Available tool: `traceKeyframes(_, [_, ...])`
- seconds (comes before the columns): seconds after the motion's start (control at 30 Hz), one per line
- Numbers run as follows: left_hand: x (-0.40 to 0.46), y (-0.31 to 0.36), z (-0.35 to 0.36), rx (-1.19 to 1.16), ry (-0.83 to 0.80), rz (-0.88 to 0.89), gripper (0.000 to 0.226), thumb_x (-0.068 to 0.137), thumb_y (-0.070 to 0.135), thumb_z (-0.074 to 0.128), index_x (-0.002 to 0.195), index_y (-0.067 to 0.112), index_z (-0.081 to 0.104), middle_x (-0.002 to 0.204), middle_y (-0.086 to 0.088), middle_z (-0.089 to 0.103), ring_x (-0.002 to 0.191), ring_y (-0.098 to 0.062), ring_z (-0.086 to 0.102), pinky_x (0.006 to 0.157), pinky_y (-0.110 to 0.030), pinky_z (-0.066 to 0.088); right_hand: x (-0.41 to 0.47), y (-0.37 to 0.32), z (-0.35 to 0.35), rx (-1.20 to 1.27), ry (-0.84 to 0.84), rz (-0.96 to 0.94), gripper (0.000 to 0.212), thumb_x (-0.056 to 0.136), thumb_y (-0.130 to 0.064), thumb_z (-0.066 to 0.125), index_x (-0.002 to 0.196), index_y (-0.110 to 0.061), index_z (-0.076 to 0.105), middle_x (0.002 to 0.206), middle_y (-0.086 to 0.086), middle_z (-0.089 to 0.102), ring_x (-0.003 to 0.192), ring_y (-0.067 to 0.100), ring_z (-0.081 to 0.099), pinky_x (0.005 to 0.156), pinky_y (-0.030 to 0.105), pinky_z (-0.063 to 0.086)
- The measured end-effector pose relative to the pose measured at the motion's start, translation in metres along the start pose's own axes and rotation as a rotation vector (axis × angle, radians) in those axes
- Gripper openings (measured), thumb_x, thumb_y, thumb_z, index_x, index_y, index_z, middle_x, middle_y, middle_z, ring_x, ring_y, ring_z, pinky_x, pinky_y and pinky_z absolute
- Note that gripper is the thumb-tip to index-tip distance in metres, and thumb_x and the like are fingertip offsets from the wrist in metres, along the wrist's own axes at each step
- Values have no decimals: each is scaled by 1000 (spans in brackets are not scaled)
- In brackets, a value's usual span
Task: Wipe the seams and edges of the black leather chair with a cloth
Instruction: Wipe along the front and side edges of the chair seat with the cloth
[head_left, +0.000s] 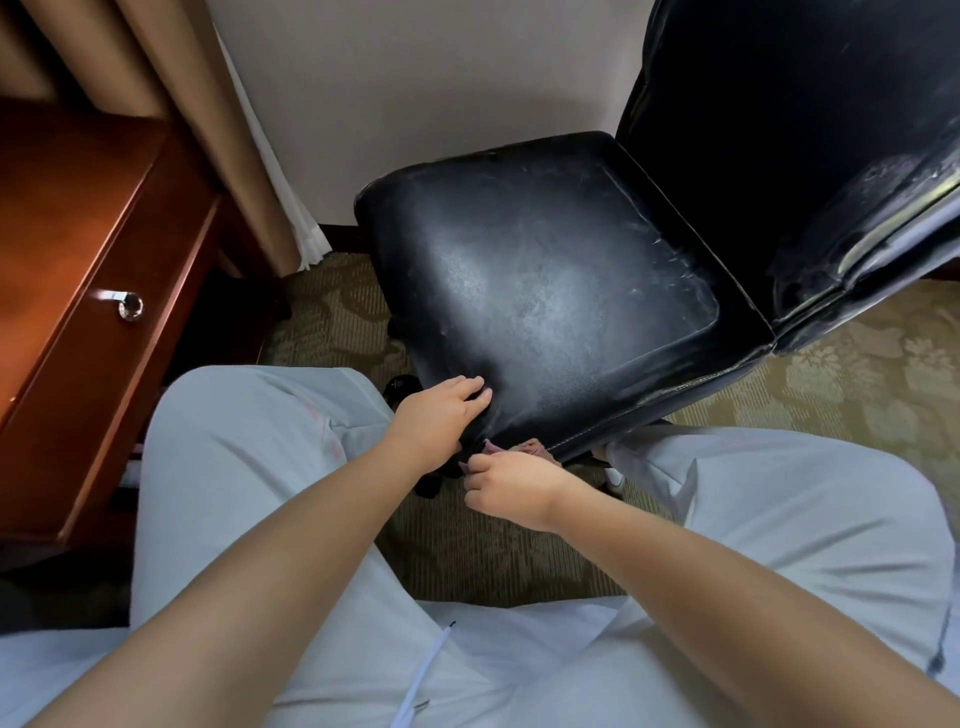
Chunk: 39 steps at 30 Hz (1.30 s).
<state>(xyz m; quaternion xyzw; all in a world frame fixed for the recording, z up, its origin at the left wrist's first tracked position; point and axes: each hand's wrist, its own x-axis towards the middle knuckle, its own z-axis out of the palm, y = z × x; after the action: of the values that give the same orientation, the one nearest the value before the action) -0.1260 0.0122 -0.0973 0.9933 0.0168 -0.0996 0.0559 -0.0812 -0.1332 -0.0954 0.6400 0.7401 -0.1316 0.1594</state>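
The black leather chair (561, 280) stands on patterned carpet (857, 374) against a pale wall (415, 78), its seat facing the person and its backrest (810, 130) rising at the right of the view. The seat leather shows scuffs and dull grey patches across its middle; a stitched seam runs along the near edge.

The left hand (441, 410) rests on the near left corner of the seat — its fingers lie fairly straight over the edge, pressing on the leather and holding nothing that can be seen.

The right hand (511, 486) is just below that same corner, close beside the left hand but apart from it. Its fingers are curled and pinch a small pinkish cloth (535, 448), which is bunched up against the underside of the seat's near edge. Only a little of the cloth shows past the fingers, so how it is folded cannot be told.

Both forearms are bare and reach forward from the bottom of the view. The person's legs, in light grey trousers (249, 467), are spread to either side of the chair's near corner — the knees flank the hands.

At the left stands a reddish-brown wooden worktop (78, 208) with a drawer bearing a shiny metal handle (124, 304). A tan curtain (208, 130) hangs between it and the wall.
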Motion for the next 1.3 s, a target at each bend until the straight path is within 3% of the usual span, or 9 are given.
traceKeyframes(0.13, [-1, 1, 2, -21, 9, 0, 75, 93, 20, 60, 153, 22, 14, 160, 3, 12, 146, -16, 13, 111, -31, 33, -25, 25, 6, 131, 93, -7, 19, 92, -7, 53, 106, -9, 65, 116, 4, 63, 114, 25, 49, 107, 45, 33])
traceKeyframes(0.37, [-1, 1, 2, 10, 5, 1, 75, 94, 18, 59, 153, 22, 13, 160, 3, 12, 146, -16, 13, 110, -30, 33, -4, 4, -2, 44, -104, 48, 25, 96, -14, 44, 114, -8, 60, 123, 7, 58, 123, 26, 43, 106, 43, 32])
traceKeyframes(0.6, [2, -3, 2, 11, -43, -31, 83, 90, 15, 65, 153, 25, 11, 160, 6, 9, 146, -14, 12, 107, -31, 37, 30, -25, 7, -250, -169, 15, 21, 93, -12, 53, 106, -5, 68, 114, 11, 64, 116, 28, 51, 99, 39, 44])
traceKeyframes(0.8, [1, -5, 3, -9, -101, -15, 92, 86, 6, 67, 153, 24, 6, 161, 6, 1, 147, -14, 8, 107, -32, 41, -16, 16, -6, -87, -74, -41, 28, 96, -8, 43, 118, -7, 60, 130, 7, 55, 128, 25, 38, 113, 43, 21])
traceKeyframes(0.9, [2, -7, 1, 0, -113, -12, 96, 84, 12, 72, 153, 24, 6, 160, 6, 2, 146, -14, 9, 105, -34, 43, -39, 40, -6, -106, -22, -113, 37, 99, -14, 39, 133, -13, 52, 143, 4, 44, 134, 18, 34, 113, 33, 22])
traceKeyframes(0.97, [1, -6, 1, -5, -115, -9, 94, 85, 10, 70, 153, 24, 6, 160, 6, 1, 147, -15, 8, 105, -34, 43, -38, 34, -2, 26, -13, -24, 29, 89, -12, 59, 117, -8, 65, 127, 5, 58, 122, 20, 49, 104, 28, 37])
traceKeyframes(1.03, [0, -5, 2, -13, -102, -10, 91, 87, 6, 65, 153, 24, 5, 161, 6, -1, 147, -15, 6, 106, -32, 42, -30, 22, 4, -59, 25, -104, 21, 64, -13, 82, 83, -12, 73, 92, -1, 70, 95, 18, 64, 85, 26, 51])
traceKeyframes(1.1, [0, -4, 1, -13, -92, -8, 89, 88, 3, 63, 153, 23, 5, 161, 6, -1, 147, -14, 6, 106, -31, 41, -18, 12, 3, -102, 13, -133, 19, 58, -21, 85, 73, -20, 73, 82, -7, 70, 86, 11, 66, 82, 23, 52])
traceKeyframes(1.3, [0, -7, -4, -26, -101, -13, 85, 90, 7, 62, 153, 24, 7, 161, 6, 2, 147, -14, 7, 109, -33, 39, 19, -16, 11, -218, -81, -120, 24, 94, -10, 49, 113, -5, 63, 119, 8, 62, 118, 25, 50, 102, 36, 41])
